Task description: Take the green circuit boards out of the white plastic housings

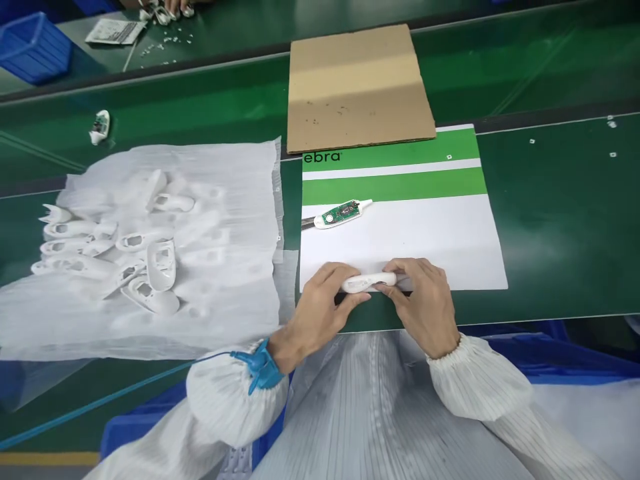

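Between my two hands is a white plastic casing (367,282), long and narrow, above the near edge of the printed sheet. My left hand (325,297) grips its left end between thumb and fingers. On the right end, the thumb and fingers of my right hand (423,297) are closed round it. Just beyond lies an open white casing with a green circuit board (343,212) inside, its thin tip pointing right. Dark tweezers (307,223) touch or reach under its left end; I cannot tell which.
Several white casing parts (160,267) lie on white foam sheeting (240,200) at left. Cardboard (357,87) overlaps the green-and-white sheet (470,240). Another board-filled casing (100,127) rests on the green belt. A blue cord (125,393) runs from my left wrist. Far off, a person's hand (177,7) shows.
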